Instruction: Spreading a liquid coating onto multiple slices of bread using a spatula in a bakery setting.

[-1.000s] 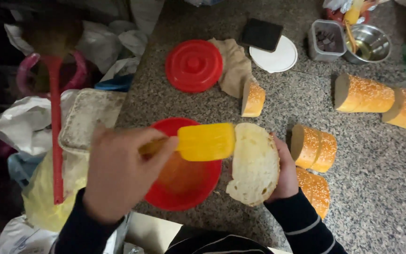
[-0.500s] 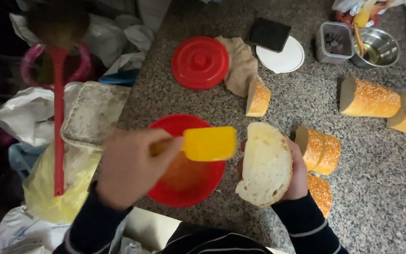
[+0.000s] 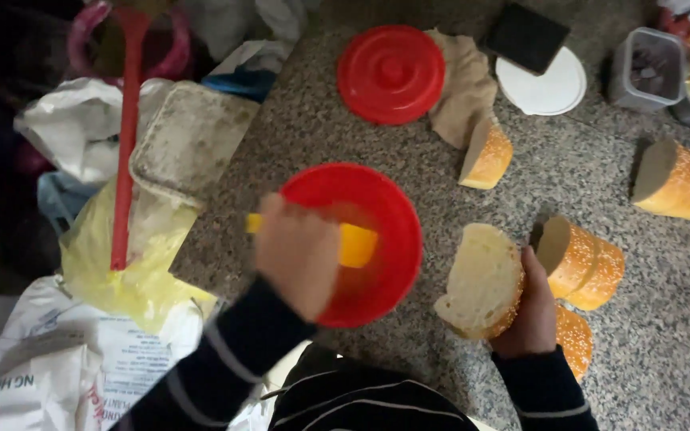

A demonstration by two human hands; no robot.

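Observation:
My left hand (image 3: 299, 254) grips a yellow spatula (image 3: 356, 244) whose blade is down inside a red bowl (image 3: 377, 199) of orange sauce on the speckled stone counter (image 3: 569, 168). My right hand (image 3: 533, 303) holds a halved sesame bun (image 3: 482, 281) upright, cut side facing the bowl, just right of it. Both arms wear dark striped sleeves.
A red lid (image 3: 391, 73) lies behind the bowl beside a brown cloth (image 3: 463, 84). Several bun pieces (image 3: 581, 260) sit to the right, with another (image 3: 487, 153) near the cloth and one (image 3: 682, 182) far right. A white lid (image 3: 543, 84), containers, plastic bags and a red-handled tool (image 3: 127, 136) surround the area.
The yellow spatula came off the bun's cut face and dipped into the red bowl. My right hand kept the bun, shifting it slightly right.

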